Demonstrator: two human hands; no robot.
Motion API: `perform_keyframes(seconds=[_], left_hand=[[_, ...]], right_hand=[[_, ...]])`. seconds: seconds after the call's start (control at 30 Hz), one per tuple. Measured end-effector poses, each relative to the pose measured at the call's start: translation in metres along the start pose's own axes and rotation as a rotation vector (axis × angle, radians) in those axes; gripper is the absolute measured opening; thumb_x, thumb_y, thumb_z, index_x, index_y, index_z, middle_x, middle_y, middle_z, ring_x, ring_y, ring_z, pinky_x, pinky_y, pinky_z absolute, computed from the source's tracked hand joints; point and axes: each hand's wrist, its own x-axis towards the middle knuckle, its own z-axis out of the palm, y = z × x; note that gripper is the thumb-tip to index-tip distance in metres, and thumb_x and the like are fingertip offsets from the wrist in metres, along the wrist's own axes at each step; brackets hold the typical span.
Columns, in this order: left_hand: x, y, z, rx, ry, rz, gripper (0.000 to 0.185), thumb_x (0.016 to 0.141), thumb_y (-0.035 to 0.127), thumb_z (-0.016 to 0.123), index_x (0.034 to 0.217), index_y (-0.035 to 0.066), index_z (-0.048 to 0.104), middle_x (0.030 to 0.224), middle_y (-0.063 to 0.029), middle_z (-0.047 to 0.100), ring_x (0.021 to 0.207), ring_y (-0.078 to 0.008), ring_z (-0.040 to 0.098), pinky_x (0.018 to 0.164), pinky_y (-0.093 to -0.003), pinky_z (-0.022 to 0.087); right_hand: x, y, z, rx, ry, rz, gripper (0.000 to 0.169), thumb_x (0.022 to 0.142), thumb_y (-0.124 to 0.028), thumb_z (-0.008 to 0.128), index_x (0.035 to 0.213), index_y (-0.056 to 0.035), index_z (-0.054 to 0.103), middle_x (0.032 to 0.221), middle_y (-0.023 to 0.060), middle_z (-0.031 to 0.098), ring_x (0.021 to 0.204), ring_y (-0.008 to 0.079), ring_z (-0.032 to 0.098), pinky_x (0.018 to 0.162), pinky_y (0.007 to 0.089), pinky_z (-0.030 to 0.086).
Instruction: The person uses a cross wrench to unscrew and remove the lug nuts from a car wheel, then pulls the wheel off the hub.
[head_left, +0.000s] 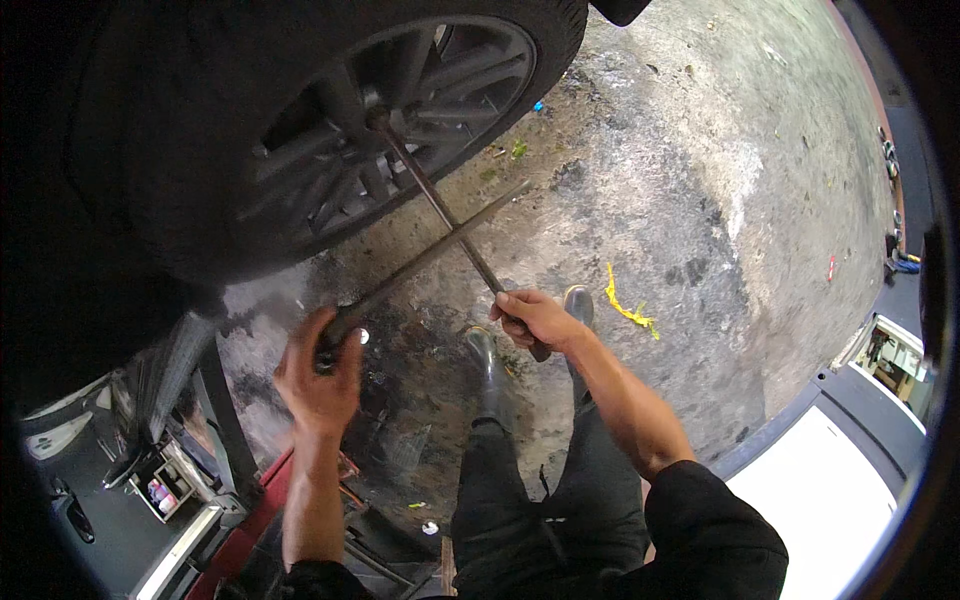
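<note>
A four-way lug wrench (453, 225) stands out from the dark alloy wheel (337, 97), one end set at the wheel's hub area. My right hand (536, 321) is closed around the near end of the arm that runs out from the wheel. At the lower left end of the crossing arm is my left hand (319, 375), blurred. Its thumb and fingers are spread on either side of that socket end, and I cannot tell whether they grip it. The opposite end of the crossing arm points up and right. A black tire (187, 217) surrounds the wheel.
Stained concrete floor (675, 187) lies below, with a yellow strip (626, 304) on it. My boots (487, 367) stand under the wrench. A red metal bar (251, 517) and a dark metal post (221, 420) are at lower left. A white panel (817, 487) is at lower right.
</note>
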Motion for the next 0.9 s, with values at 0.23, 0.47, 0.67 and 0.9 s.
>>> perform_keyframes(seconds=[0.23,0.47,0.67,0.9], left_hand=[[-0.212,-0.143,0.053,0.52,-1.226,-0.669,0.032,0.088,0.029,0.055,0.113,0.013,0.068,0.113,-0.0177,0.066,0.107,-0.0353,0.063,0.09,-0.049,0.05],[-0.219,-0.071,0.06,0.368,-1.216,-0.626,0.035,0.089,0.036,0.06,0.118,0.017,0.066,0.11,-0.0146,0.068,0.103,-0.0346,0.065,0.089,-0.0464,0.051],[-0.206,-0.063,0.055,0.328,-1.175,-0.664,0.035,0.089,0.036,0.062,0.116,0.016,0.067,0.113,-0.0142,0.067,0.106,-0.0343,0.063,0.09,-0.0455,0.05],[-0.173,-0.034,0.039,0.226,-1.15,-0.667,0.038,0.088,0.037,0.063,0.118,0.015,0.067,0.107,-0.0151,0.069,0.102,-0.0339,0.065,0.091,-0.0441,0.05]], right_hand=[[-0.025,-0.005,0.024,0.197,-0.075,0.045,0.039,0.1,-0.044,0.048,0.095,-0.0052,0.053,0.063,-0.001,0.043,0.047,0.0099,0.039,0.045,0.0263,0.036],[-0.003,-0.009,0.028,0.195,-0.046,0.118,0.045,0.098,-0.051,0.048,0.092,-0.0068,0.054,0.061,-0.0027,0.041,0.046,0.0087,0.038,0.044,0.0269,0.034],[0.004,-0.019,0.016,0.171,-0.08,0.158,0.052,0.099,-0.056,0.041,0.095,-0.0062,0.056,0.058,-0.0021,0.042,0.044,0.0093,0.039,0.044,0.0283,0.035],[-0.001,-0.018,0.026,-0.269,0.298,-0.107,0.052,0.097,-0.052,0.049,0.084,-0.004,0.062,0.058,0.0038,0.054,0.048,0.0132,0.05,0.047,0.0317,0.038]])
